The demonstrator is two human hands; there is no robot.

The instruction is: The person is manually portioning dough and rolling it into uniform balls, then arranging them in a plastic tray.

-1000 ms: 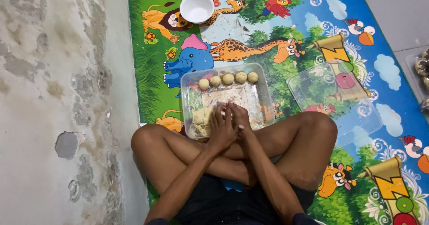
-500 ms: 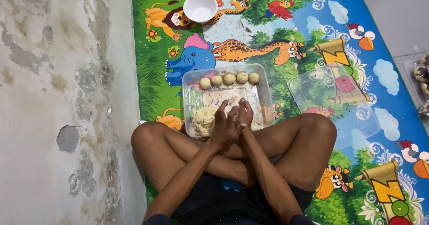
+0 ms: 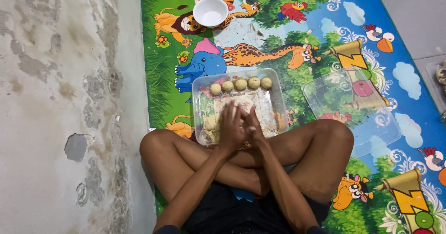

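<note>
Seated cross-legged on animal-print play mat (image 3: 325, 20), left hand (image 3: 231, 125) and right hand (image 3: 253, 126) pressed palm to palm, grip contents hidden, over clear plastic tray (image 3: 278, 99) holding dough mass (image 3: 211, 122), five dough balls (image 3: 240, 84) lined along far edge, handy for rolling.

Even, soft light (faint shadows), slightly blurred, mild edge distortion.

Sitting on the mat just ahead of crossed legs: a clear rectangular plastic container (image 3: 200, 105), open, smeared inside with pale dough (image 3: 210, 122). Lying in a row along its far wall: five small round dough balls (image 3: 240, 84), tan, touching or nearly so. Resting loose at its near left corner: a dough lump.
</note>
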